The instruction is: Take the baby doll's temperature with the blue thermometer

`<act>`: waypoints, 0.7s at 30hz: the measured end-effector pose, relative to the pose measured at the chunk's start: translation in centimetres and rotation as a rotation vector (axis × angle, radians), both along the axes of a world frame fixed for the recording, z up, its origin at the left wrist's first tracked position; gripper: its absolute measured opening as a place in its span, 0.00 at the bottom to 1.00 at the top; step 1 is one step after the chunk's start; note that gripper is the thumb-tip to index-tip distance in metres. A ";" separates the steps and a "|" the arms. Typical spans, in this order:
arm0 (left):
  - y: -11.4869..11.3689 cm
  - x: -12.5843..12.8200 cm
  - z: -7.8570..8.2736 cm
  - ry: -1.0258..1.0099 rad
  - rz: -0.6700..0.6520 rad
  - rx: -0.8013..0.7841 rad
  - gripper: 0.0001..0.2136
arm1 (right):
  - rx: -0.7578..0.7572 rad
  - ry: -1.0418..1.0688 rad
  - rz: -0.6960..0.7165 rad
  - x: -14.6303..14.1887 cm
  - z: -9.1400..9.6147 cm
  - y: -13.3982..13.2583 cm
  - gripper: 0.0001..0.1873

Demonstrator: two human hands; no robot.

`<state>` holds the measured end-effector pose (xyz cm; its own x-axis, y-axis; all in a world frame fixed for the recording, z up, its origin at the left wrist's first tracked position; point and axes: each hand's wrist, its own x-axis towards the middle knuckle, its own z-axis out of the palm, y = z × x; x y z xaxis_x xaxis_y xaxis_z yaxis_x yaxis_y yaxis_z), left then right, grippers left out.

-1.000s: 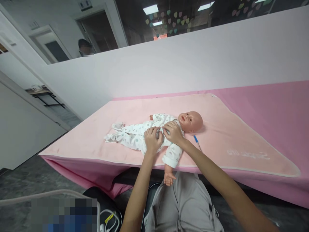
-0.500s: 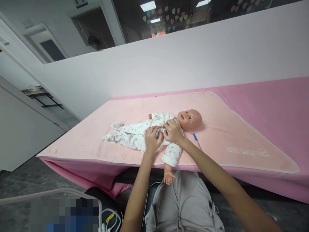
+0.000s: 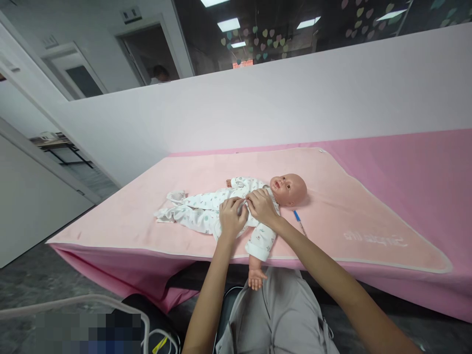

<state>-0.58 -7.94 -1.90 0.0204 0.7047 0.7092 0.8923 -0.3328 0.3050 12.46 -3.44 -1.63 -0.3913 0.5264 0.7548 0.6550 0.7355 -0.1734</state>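
Note:
A baby doll lies on its back with its head to the right, dressed in a white patterned romper. Both of my hands are at the romper's chest, close together. My left hand has its fingers curled and pinches the romper's front. Just right of it, my right hand is closed on the cloth near the collar. Whatever lies between the fingertips is too small to make out. One doll arm hangs over the table's near edge, towards my lap.
A peach blanket covers part of the pink tablecloth. A pen with a blue cap lies right of the doll. Behind the table stands a white partition. A person shows beyond it. A chair stands at lower left.
The camera view has tilted up slightly, so everything sits a little lower. My fingers have shifted slightly at the romper's chest. The doll lies as before.

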 end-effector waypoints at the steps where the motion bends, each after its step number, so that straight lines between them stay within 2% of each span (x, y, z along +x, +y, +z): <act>1: 0.0 0.0 0.0 0.008 0.006 -0.002 0.10 | -0.007 0.010 -0.001 0.0 0.0 0.0 0.06; 7: 0.2 0.1 -0.2 0.039 0.039 -0.021 0.10 | -0.036 0.038 -0.027 -0.1 -0.3 0.2 0.05; 21: 0.3 0.2 -0.2 0.084 0.014 -0.052 0.09 | -0.032 0.059 -0.006 0.0 -0.2 0.1 0.08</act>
<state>-0.41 -7.64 -2.07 0.0683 0.7410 0.6681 0.9198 -0.3062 0.2455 12.45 -3.37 -1.86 -0.3435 0.5527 0.7593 0.6474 0.7250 -0.2349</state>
